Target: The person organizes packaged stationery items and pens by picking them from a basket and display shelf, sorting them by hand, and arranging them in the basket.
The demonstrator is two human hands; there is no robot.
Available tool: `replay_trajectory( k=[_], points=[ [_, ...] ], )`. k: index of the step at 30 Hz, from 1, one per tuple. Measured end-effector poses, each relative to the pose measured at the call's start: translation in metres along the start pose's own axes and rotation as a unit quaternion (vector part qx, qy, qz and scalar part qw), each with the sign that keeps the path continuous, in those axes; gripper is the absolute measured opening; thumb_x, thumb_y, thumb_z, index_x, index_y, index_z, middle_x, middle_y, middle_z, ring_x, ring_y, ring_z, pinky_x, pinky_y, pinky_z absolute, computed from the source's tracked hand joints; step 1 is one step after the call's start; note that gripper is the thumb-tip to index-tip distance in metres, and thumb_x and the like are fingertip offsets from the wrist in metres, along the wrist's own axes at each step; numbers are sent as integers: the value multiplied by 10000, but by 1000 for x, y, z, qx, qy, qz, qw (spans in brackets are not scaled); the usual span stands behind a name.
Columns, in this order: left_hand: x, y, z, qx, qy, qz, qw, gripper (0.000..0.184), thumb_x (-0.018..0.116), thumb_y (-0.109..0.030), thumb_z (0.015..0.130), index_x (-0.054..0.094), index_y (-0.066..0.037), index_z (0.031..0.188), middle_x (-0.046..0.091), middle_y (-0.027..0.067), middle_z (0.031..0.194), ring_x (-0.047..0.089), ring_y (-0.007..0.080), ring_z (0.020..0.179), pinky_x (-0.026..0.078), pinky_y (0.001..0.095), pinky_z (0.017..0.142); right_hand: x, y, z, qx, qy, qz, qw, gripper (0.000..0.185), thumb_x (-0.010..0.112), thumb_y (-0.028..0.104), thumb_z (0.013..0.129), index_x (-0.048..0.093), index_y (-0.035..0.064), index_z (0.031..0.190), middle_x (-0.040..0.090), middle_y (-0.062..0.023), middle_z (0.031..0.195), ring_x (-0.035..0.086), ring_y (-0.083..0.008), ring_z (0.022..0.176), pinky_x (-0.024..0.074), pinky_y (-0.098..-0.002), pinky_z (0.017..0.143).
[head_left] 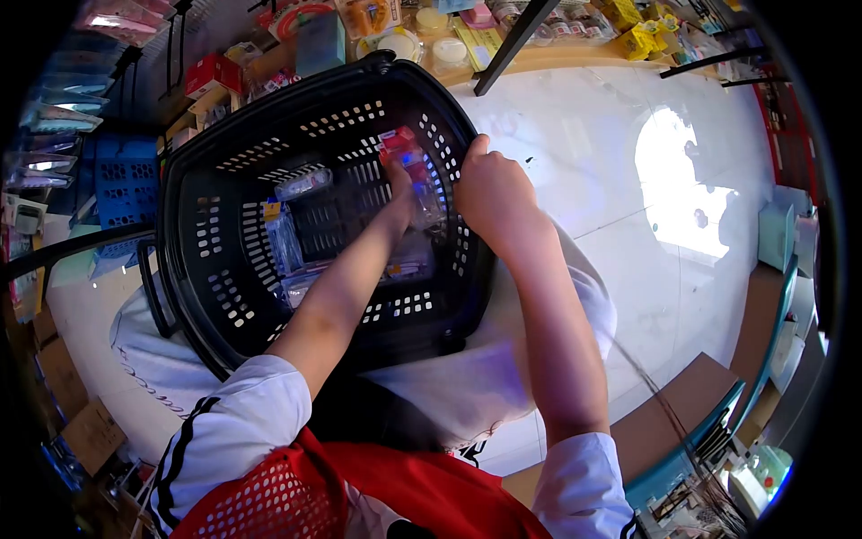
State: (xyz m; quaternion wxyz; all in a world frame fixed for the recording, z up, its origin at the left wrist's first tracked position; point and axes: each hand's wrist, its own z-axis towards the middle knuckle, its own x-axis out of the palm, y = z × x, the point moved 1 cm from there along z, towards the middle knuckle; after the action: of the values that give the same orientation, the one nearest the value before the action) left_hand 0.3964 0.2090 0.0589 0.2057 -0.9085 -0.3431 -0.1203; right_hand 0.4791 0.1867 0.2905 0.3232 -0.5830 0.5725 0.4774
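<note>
A black plastic shopping basket (pixel 199 269) with slotted walls sits tilted over my lap. My left hand (pixel 401 186) reaches down inside it, closed on a clear plastic package with a red top (pixel 415 162) by the right wall. The fingertips are partly hidden by the package. My right hand (pixel 496 184) is wrapped around the basket's right rim. Around the basket floor lie a small clear packet (pixel 303 184), a bluish clear package with an orange label (pixel 284 242) and other wrapped items, partly covered by my left forearm.
Shelves with boxed and packaged goods (pixel 395 40) run along the top. A blue plastic crate (pixel 126 193) stands left of the basket, near hanging packets (pixel 67 108). Glossy white floor tiles (pixel 593 135) lie to the right. A cardboard box (pixel 92 436) is at lower left.
</note>
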Motion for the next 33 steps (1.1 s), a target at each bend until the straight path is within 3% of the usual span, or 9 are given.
replay_trajectory(
  k=[13, 17, 19, 23, 24, 26, 27, 29, 33],
  points=[
    [-20, -16, -2, 57, -60, -78, 993, 597, 168, -535, 871, 412, -103, 1202, 525, 108, 1110, 521, 248, 997, 403, 409, 872, 6, 10, 5, 33, -34, -25, 999, 467, 479, 54, 724, 352, -134, 1132, 597, -213, 782, 615, -317, 713, 503, -353, 616],
    [-32, -21, -12, 75, -82, -78, 991, 606, 160, -544, 869, 424, -104, 1191, 542, 108, 1087, 539, 247, 973, 418, 406, 859, 0, 11, 11, 28, 2, -60, 998, 489, 515, 90, 748, 348, -110, 1162, 604, -168, 862, 621, -254, 755, 507, -303, 647],
    [-47, -25, -8, 86, -71, -42, 993, 611, 155, -548, 868, 430, -105, 1186, 550, 109, 1075, 547, 246, 961, 425, 405, 852, -1, 14, 15, 40, 3, -49, 998, 422, 490, 92, 765, 384, -93, 1129, 614, -164, 857, 620, -264, 770, 503, -317, 666],
    [-118, -47, 26, 168, -2, 140, 976, 611, 171, -499, 885, 358, -42, 1244, 446, 116, 1227, 406, 235, 1144, 267, 323, 979, 4, 17, 28, 81, -8, -17, 997, 243, 497, 71, 732, 465, -28, 952, 612, -203, 831, 610, -310, 801, 492, -366, 689],
    [-147, -56, 34, 98, 59, 100, 988, 577, 234, -560, 859, 447, -120, 1166, 525, 81, 1133, 502, 210, 1024, 377, 404, 873, 3, 20, 30, 87, -21, -10, 996, 238, 498, 75, 731, 496, -43, 938, 612, -200, 839, 610, -305, 810, 492, -359, 695],
    [-131, -88, -70, 137, -10, 355, 925, 570, 284, -537, 861, 391, -117, 1230, 467, 63, 1221, 452, 179, 1099, 316, 383, 928, 5, 23, 35, 70, -39, -35, 996, 210, 503, 100, 732, 560, -33, 884, 614, -190, 853, 609, -304, 809, 491, -360, 699],
    [-137, -105, -98, 92, 74, 389, 914, 567, 314, -497, 873, 326, -106, 1283, 410, 38, 1283, 392, 165, 1162, 263, 363, 962, 3, 25, 37, 68, -38, -32, 996, 208, 490, 100, 741, 571, -30, 882, 617, -183, 864, 612, -293, 815, 495, -351, 700],
    [-157, -131, -142, 106, 162, 499, 844, 507, 355, -423, 888, 355, -84, 1264, 449, 75, 1243, 449, 194, 1111, 325, 334, 919, 3, 24, 43, 57, -55, -35, 996, 189, 490, 96, 735, 596, -17, 842, 619, -181, 876, 615, -293, 814, 498, -350, 700],
    [-210, -174, -209, 236, 177, 765, 573, 453, 419, -337, 884, 428, -18, 1205, 516, 148, 1140, 498, 227, 1043, 378, 289, 883, 4, 29, 42, 73, -132, 39, 988, 273, 502, 109, 743, 511, -5, 990, 594, -184, 896, 579, -345, 831, 470, -409, 712]
  ],
)
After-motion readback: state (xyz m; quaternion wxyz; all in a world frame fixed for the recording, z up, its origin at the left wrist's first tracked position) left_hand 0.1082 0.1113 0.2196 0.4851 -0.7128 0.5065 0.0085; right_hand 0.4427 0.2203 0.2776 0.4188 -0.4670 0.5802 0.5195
